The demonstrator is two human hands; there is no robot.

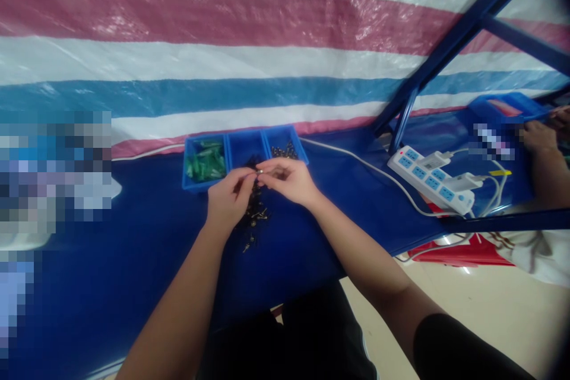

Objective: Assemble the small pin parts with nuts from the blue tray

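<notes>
Thumb and fingers of the left hand and the right hand are pinched together on one small metal part, at the near edge of the three-compartment blue tray; whether it is over that edge or just short of it, I cannot tell. Both grips clamp the part between thumb and fingertips from opposite sides, probably because something so small needs steadying by one hand while the other works it. Loose dark and brass-coloured fittings lie scattered in front of the tray, beneath the hands — a spot that seems chosen for short reaches. Green plastic pieces fill the tray's left compartment and small metallic pieces sit in its right one, presumably so that kinds stay apart. A white power strip rests on the tabletop, well to the right of the tray. The pinched part shows only as a pale, silvery glint — mostly hidden by fingers, its shape unreadable.
</notes>
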